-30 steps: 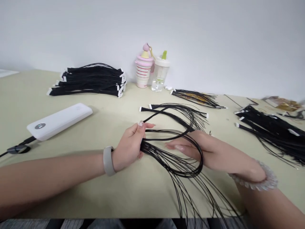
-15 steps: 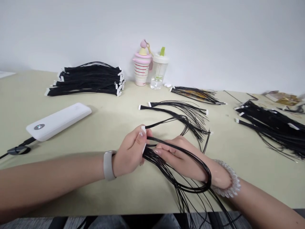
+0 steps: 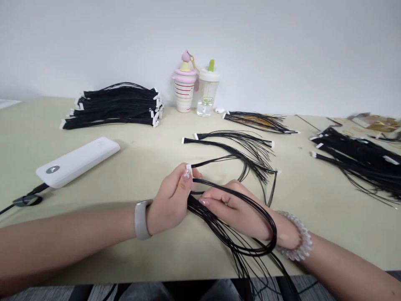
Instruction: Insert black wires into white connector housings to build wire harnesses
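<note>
Black wire harness (image 3: 221, 223) clamped in left hand (image 3: 169, 200) at its white connector (image 3: 189, 170), strands kept gathered; right hand (image 3: 234, 211) within the loop, grip unclear

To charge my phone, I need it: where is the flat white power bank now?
In the head view, the white power bank lies left of the person's left hand, below the stacked black wire bundles.

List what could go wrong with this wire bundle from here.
The black wire bundle loops past the right hand, and its loose strands droop over the table edge, so they might snag or kink. The left hand pinches the white connector end; a hard pull could strain that joint. Stray ends lie close to the neighbouring wire harness, so the two may tangle.
</note>
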Demonstrator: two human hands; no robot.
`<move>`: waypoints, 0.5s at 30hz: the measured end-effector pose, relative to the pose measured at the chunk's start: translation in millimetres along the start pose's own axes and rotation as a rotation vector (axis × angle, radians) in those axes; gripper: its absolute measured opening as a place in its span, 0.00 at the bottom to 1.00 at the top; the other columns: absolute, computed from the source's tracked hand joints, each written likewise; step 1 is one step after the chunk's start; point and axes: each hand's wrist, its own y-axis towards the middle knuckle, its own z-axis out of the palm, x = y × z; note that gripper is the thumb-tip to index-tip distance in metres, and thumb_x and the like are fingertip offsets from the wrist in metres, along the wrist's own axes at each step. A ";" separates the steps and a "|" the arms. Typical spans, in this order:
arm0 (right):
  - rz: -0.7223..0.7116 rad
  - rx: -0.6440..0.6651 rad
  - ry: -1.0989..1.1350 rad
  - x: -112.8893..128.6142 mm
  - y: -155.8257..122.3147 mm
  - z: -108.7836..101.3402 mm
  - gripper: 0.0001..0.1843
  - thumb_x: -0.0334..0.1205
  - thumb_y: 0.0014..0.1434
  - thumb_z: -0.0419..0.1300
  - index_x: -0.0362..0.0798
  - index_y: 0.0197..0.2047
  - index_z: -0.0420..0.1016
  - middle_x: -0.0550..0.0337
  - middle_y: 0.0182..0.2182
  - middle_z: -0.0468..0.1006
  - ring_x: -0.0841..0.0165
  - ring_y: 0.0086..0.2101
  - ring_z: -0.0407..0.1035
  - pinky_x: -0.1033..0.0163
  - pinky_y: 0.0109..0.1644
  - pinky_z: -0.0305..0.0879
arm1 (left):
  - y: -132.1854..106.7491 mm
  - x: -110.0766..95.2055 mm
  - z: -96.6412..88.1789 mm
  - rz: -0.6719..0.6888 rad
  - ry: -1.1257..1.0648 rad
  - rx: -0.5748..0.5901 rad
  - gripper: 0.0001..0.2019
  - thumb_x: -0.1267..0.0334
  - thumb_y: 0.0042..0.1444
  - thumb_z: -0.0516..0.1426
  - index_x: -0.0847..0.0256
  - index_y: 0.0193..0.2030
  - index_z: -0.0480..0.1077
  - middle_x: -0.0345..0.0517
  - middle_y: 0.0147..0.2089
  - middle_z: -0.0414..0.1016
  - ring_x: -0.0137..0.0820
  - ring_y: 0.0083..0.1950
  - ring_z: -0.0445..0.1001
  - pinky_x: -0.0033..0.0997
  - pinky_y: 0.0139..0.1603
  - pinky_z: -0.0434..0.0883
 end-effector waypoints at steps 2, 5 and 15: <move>0.007 0.027 -0.018 -0.9 -0.3 0.9 0.17 0.40 0.61 0.47 0.44 0.21 0.57 0.70 0.15 0.51 0.81 0.18 0.44 0.73 0.22 0.44 | 0.4 -1.9 -0.3 0.022 0.032 0.001 0.16 0.51 0.59 0.44 0.61 0.33 0.63 0.37 0.20 0.58 0.22 0.20 0.55 0.23 0.20 0.57; -0.014 0.000 -0.113 -2.8 -0.8 2.5 0.16 0.41 0.62 0.47 0.45 0.24 0.61 0.70 0.15 0.54 0.80 0.18 0.46 0.72 0.24 0.47 | 1.2 -2.7 -0.4 0.031 0.062 -0.001 0.16 0.52 0.60 0.44 0.61 0.32 0.63 0.37 0.21 0.59 0.22 0.20 0.55 0.23 0.21 0.57; -0.138 -0.154 -0.378 -6.6 0.8 10.4 0.11 0.36 0.62 0.44 0.48 0.31 0.64 0.66 0.26 0.70 0.76 0.26 0.62 0.69 0.31 0.56 | 3.0 0.9 0.8 -0.059 0.016 0.002 0.17 0.50 0.60 0.43 0.60 0.38 0.64 0.35 0.19 0.56 0.20 0.15 0.56 0.21 0.15 0.56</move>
